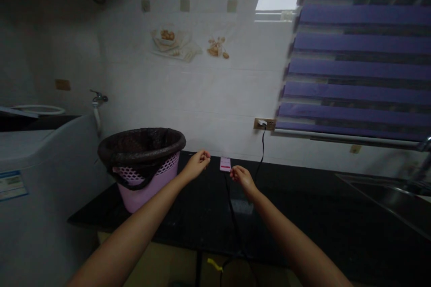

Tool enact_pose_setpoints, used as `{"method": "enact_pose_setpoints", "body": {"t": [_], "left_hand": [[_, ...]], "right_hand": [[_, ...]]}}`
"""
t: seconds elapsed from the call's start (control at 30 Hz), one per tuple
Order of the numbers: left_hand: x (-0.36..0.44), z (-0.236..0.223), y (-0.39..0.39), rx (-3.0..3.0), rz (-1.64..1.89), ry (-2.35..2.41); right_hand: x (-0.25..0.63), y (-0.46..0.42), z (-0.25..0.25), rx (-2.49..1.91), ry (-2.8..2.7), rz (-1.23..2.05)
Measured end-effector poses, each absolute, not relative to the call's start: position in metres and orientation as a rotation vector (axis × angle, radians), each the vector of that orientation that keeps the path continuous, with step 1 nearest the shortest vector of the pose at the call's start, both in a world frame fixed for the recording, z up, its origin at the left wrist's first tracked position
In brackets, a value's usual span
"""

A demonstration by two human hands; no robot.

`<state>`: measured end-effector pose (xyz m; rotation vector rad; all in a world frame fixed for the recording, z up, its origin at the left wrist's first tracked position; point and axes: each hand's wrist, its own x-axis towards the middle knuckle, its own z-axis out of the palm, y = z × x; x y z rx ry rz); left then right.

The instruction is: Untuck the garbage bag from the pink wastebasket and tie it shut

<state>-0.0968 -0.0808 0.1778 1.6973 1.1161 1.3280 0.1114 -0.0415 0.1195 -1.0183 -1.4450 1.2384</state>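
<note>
A phone [225, 164] with a lit pink-and-white screen lies on the black countertop [208, 215] near the wall. To its left, my left hand [198, 163] hovers with fingers curled together; whether anything is in them is too small to tell. My right hand [243, 178] is at the phone's lower right corner, thumb and fingers pinched. What that pinch holds, if anything, is hidden. From the phone's lower end a black strap or cable [231, 206] runs toward the counter's front edge. A pink bucket-like bin [148, 193] with a dark bag liner [141, 143] stands left of my left hand.
A white plug sits in the wall socket [265, 123], its black cord hanging to the counter. The sink [384, 197] is at right below a purple blind [357, 63]. A washing machine [37, 206] stands at left by a wall tap [98, 97]. A yellow tag [214, 264] hangs in front.
</note>
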Motion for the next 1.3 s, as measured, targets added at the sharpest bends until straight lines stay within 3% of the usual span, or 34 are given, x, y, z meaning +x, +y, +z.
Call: {"method": "enact_pose_setpoints", "body": {"t": [0.47,1.3], "left_hand": [[-0.132,0.239,-0.083,1.856,1.370,1.201],[-0.181,0.278,-0.084,1.811,1.337,1.322]], "right_hand": [[0.076,-0.041,0.149,-0.965,-1.465,1.297],[0.012,-0.029,0.151,-0.857,-1.450,1.432]]}}
